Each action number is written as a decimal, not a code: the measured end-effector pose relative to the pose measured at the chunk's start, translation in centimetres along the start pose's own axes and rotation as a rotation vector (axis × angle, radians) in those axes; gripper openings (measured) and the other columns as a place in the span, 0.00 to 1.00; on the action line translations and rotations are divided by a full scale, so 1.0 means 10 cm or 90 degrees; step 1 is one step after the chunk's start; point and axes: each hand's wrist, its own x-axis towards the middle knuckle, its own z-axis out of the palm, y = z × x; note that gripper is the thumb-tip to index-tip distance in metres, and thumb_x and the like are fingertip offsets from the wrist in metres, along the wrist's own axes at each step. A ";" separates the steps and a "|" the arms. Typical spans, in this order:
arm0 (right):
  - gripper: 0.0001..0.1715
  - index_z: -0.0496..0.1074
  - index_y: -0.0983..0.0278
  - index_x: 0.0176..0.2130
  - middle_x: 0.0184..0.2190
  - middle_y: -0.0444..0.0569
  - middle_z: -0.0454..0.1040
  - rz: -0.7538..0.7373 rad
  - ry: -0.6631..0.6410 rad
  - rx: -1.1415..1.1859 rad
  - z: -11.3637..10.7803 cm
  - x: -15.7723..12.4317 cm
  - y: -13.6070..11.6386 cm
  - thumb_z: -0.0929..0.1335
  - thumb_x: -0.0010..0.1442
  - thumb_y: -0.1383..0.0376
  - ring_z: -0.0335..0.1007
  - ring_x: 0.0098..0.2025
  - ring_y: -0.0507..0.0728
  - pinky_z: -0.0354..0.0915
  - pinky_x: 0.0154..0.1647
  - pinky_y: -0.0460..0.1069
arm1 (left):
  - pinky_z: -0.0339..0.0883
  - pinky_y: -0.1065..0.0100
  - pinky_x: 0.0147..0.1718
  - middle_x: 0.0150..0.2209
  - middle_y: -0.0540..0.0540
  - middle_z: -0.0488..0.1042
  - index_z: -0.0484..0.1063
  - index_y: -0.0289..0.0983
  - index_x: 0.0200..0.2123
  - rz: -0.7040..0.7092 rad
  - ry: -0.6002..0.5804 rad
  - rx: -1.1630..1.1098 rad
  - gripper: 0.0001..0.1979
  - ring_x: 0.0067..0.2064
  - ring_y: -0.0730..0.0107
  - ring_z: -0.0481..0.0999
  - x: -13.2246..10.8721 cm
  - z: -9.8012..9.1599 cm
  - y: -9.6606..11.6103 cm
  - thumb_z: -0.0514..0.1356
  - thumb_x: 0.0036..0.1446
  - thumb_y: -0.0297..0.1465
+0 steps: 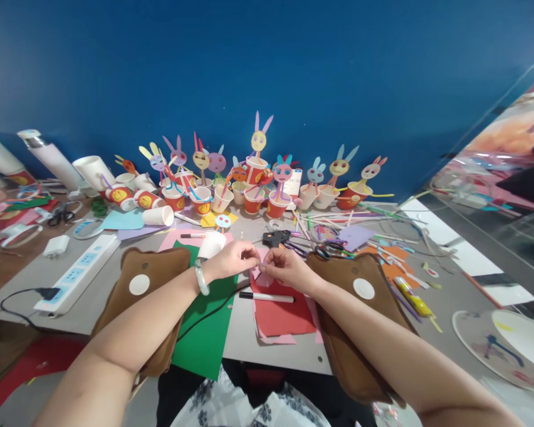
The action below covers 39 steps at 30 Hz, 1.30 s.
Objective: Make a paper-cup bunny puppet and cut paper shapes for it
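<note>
Left hand (237, 261): reaching in from the left, thumb and forefinger brought close together; from where I stand I can't tell what, if anything, is pinched there
Right hand (287, 268): meeting the other fingertip to fingertip, or nearly so, its fingers curled narrow; its grip is too small to make out as well
Pink paper (264, 280): on the tabletop (244, 335), right below the joined fingertips, at the top edge of the red paper (285, 320)
Marker (271, 298): lying across the red paper, black cap pointing left
Green sheet (209, 347): under the left forearm, with a black cord (204, 316) running over it
White cup (211, 244): on its side, just behind the left hand
Glue gun (276, 238): black, lying beyond the right hand, scissors (328, 247) near it
Paper-cup figures (278, 204): crowded along the back, many with long-eared paper heads, before a blue wall (267, 59)
Brown pouches (342, 270): one under each forearm
</note>
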 end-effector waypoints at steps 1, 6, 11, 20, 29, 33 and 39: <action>0.25 0.66 0.63 0.28 0.16 0.38 0.66 0.003 -0.002 0.001 0.00 0.00 0.00 0.74 0.50 0.46 0.54 0.15 0.46 0.48 0.15 0.43 | 0.65 0.71 0.34 0.30 0.47 0.75 0.73 0.33 0.30 -0.002 -0.006 0.007 0.04 0.33 0.71 0.73 0.00 0.00 0.00 0.59 0.54 0.28; 0.24 0.67 0.62 0.27 0.16 0.38 0.66 0.004 -0.008 0.003 0.03 0.01 0.04 0.74 0.51 0.47 0.55 0.16 0.46 0.49 0.16 0.43 | 0.65 0.71 0.33 0.30 0.47 0.76 0.73 0.33 0.29 -0.003 -0.020 0.038 0.04 0.33 0.71 0.73 0.00 0.00 -0.01 0.58 0.53 0.26; 0.21 0.71 0.63 0.31 0.19 0.41 0.71 -0.022 0.015 -0.088 -0.07 0.00 -0.04 0.72 0.52 0.48 0.60 0.18 0.49 0.55 0.19 0.44 | 0.66 0.72 0.32 0.29 0.47 0.76 0.73 0.34 0.29 -0.015 0.002 0.036 0.05 0.32 0.71 0.74 0.01 0.00 -0.06 0.57 0.54 0.28; 0.12 0.78 0.65 0.36 0.33 0.51 0.80 0.075 0.197 -0.703 -1.11 0.31 -0.09 0.65 0.58 0.64 0.71 0.33 0.55 0.57 0.31 0.47 | 0.69 0.70 0.33 0.30 0.46 0.77 0.70 0.34 0.29 -0.034 0.020 0.010 0.05 0.34 0.68 0.77 0.02 -0.01 -0.13 0.57 0.53 0.30; 0.14 0.79 0.66 0.41 0.33 0.50 0.80 0.091 0.046 -0.777 -1.25 0.70 0.15 0.68 0.58 0.63 0.72 0.33 0.54 0.59 0.32 0.45 | 0.68 0.70 0.32 0.29 0.46 0.77 0.71 0.35 0.29 -0.018 0.029 0.061 0.06 0.33 0.67 0.76 0.02 0.00 -0.14 0.57 0.53 0.31; 0.13 0.78 0.69 0.41 0.37 0.54 0.80 0.075 0.003 -0.809 -1.27 0.77 0.14 0.67 0.60 0.65 0.73 0.36 0.56 0.59 0.34 0.45 | 0.68 0.70 0.32 0.30 0.46 0.77 0.71 0.35 0.29 -0.021 0.030 0.068 0.06 0.33 0.67 0.76 0.02 0.00 -0.15 0.56 0.53 0.31; 0.15 0.78 0.68 0.41 0.39 0.57 0.80 0.056 -0.038 -0.854 -1.30 0.76 0.11 0.67 0.62 0.61 0.73 0.37 0.58 0.57 0.34 0.47 | 0.68 0.70 0.33 0.29 0.46 0.77 0.70 0.35 0.28 -0.017 0.023 0.048 0.06 0.34 0.67 0.77 0.03 0.01 -0.17 0.56 0.52 0.31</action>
